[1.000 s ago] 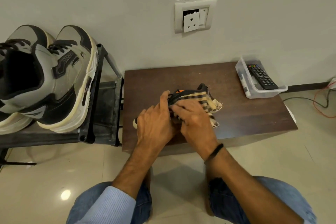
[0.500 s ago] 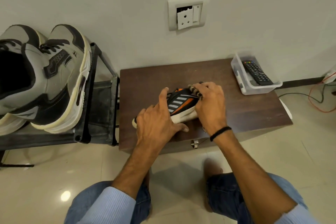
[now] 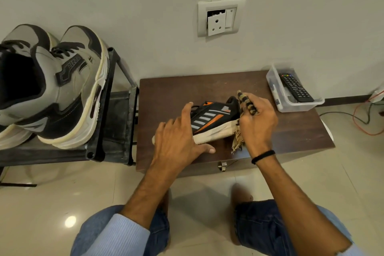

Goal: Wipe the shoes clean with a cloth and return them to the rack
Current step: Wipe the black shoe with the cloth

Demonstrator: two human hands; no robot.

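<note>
Left hand (image 3: 176, 141): being laid over the toe end of the black-and-orange shoe (image 3: 212, 118), fingers straight and spread, thumb along the near side of the sole. Right hand (image 3: 257, 122): striped cloth (image 3: 248, 104) is being gripped in curled fingers and pressed against the heel. Shoe: being steadied near the table's (image 3: 207, 87) front edge, long axis running roughly along that edge, toe pointing toward the left edge, heel toward the right and slightly back. Grey sneakers (image 3: 68, 89) are being carried on the rack (image 3: 99, 110) beside the table's left edge.
</note>
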